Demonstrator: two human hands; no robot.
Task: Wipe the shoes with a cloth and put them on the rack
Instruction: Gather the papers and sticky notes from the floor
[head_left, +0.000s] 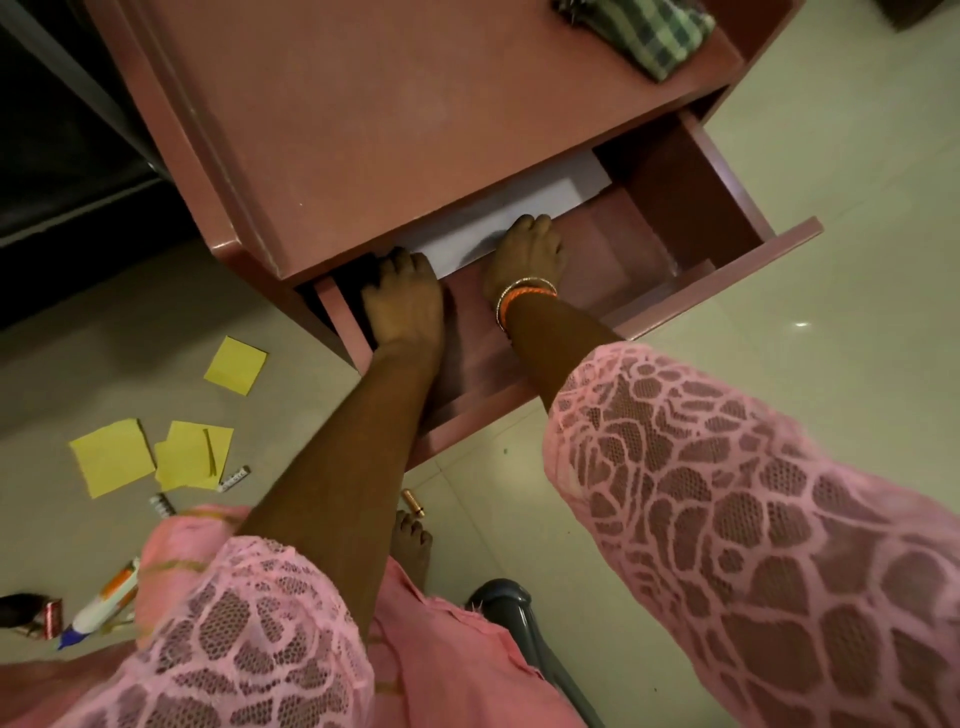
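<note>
Pink lace sleeves (727, 493) are stretched toward the open drawer (675, 218), where a white sheet (467, 228) is reached for, seemingly searching, by the left hand (402, 301) and right hand (524, 254), grips hidden; no shoes are seen, though a checked cloth (644, 31) lies far right.

No text is showing clearly enough to read anywhere in the view. Two small white strips (235, 478) are lying on the floor at the near left, just beside the yellow paper squares (193, 456) — each is carrying a row of dark marks, too small and blurred to make out. A white tube (101, 603) with an orange and blue label is lying farther near-left — its print is also staying illegible. A small red packet (52, 617) beside it is showing no readable lettering.
</note>
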